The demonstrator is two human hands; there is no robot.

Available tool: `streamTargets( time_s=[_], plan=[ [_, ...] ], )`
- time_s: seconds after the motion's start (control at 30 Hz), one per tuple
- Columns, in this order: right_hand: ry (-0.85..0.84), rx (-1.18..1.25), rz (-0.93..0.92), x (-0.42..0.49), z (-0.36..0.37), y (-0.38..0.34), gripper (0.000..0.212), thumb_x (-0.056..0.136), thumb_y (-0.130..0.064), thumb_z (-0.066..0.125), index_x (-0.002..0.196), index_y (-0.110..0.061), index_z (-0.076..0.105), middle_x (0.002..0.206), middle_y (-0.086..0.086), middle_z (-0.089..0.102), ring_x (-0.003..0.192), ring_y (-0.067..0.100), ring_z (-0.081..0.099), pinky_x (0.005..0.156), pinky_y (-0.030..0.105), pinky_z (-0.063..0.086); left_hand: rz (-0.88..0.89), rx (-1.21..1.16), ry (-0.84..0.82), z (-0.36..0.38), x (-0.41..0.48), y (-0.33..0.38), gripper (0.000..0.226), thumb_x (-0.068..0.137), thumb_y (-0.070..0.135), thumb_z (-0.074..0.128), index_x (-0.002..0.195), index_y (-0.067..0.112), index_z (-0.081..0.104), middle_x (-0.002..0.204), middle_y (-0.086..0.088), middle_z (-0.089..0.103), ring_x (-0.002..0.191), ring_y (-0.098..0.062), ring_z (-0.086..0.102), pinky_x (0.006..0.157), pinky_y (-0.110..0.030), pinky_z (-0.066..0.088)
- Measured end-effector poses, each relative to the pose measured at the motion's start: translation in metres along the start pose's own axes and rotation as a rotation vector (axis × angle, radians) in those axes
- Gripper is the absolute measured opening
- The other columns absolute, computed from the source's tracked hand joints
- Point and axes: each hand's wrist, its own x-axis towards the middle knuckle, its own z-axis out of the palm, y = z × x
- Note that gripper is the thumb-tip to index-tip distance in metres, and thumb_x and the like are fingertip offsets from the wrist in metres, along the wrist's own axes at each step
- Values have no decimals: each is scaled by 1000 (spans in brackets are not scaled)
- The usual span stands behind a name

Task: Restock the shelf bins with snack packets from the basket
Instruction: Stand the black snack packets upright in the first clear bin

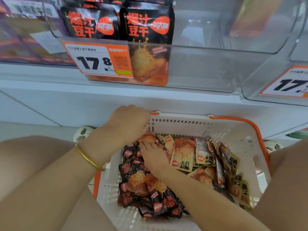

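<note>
A white basket (236, 132) with orange handles sits on the floor below the shelf. It holds several black snack packets (160, 202) on its left side and yellow ones (183, 157) on its right. My left hand (128, 124), wrist in a gold bangle, is curled at the basket's far left corner, its fingers closed around an orange-printed packet (148, 137). My right hand (154, 158) lies flat on the black packets just below it, fingers straight. Above, a clear shelf bin (208, 67) holds upright black packets (146, 24) at its left.
An orange price tag (98, 60) reading 17.8 hangs on the bin front. Another clear bin (273, 80) with its own tag stands at the right. A bin of purple packets (20, 39) is at the left. My bare knees flank the basket.
</note>
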Motion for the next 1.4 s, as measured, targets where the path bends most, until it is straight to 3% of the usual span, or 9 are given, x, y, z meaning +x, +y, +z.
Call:
streamTargets(
  time_s=[0.1,0.2,0.4,0.53,0.63,0.73,0.93,1.13,1.4],
  plan=[
    [191,10,-65,-5,-11,10,30,74,-6,57,101,-9,70,92,10,71,78,25,69,59,29,55,7,-2,-35,0,1,3,23,96,27,45,112,17,59,112,-3,58,102,-23,53,75,-31,39],
    [337,87,67,-21,-62,24,9,70,-15,73,76,-17,67,56,-2,60,48,17,59,40,20,33,32,-69,-50,5,1,5,24,93,26,50,114,16,57,112,-4,57,102,-22,54,79,-34,48],
    [273,1202,530,-52,-136,43,21,84,-10,50,67,1,51,65,15,50,61,23,48,54,39,43,151,-264,-245,8,-6,20,68,73,44,75,124,16,41,117,-1,48,105,-21,51,85,-40,47],
    [208,1695,504,-82,-179,33,21,94,-13,49,86,-1,64,78,14,68,66,23,67,64,39,57,240,-295,-13,-12,-15,27,34,84,31,66,107,15,46,99,4,46,91,-15,47,74,-32,42],
    [340,1462,452,-97,-206,36,34,98,-42,43,97,-17,65,94,5,70,83,19,67,70,34,56,151,-608,66,-35,-23,12,14,90,19,59,100,12,53,92,-2,58,85,-18,56,74,-30,45],
    [514,1305,194,-108,-236,31,9,93,-21,57,98,-26,61,86,-3,70,78,10,66,70,28,54,96,-846,184,-64,-34,-7,22,86,12,65,107,10,59,98,-4,65,91,-19,61,83,-30,48],
    [800,1123,-118,-93,-335,22,26,85,7,60,75,-17,54,59,-3,58,53,4,53,49,18,49,255,-1297,563,-135,-42,-27,42,77,-2,66,105,24,51,91,8,70,83,-2,64,73,-20,52],
    [1080,894,-101,-56,-376,15,22,85,-1,60,74,-17,49,68,7,55,65,24,59,62,42,57,119,-1060,1053,-161,-14,-42,14,90,12,50,94,25,48,87,-4,61,80,-12,58,74,-29,48],
    [870,551,-60,-42,-339,24,18,87,-11,62,99,-21,53,74,5,62,74,27,63,71,43,51,-42,-489,1034,-125,-8,-56,24,79,18,62,99,27,54,71,16,53,82,-24,56,77,-48,47]
  ],
)
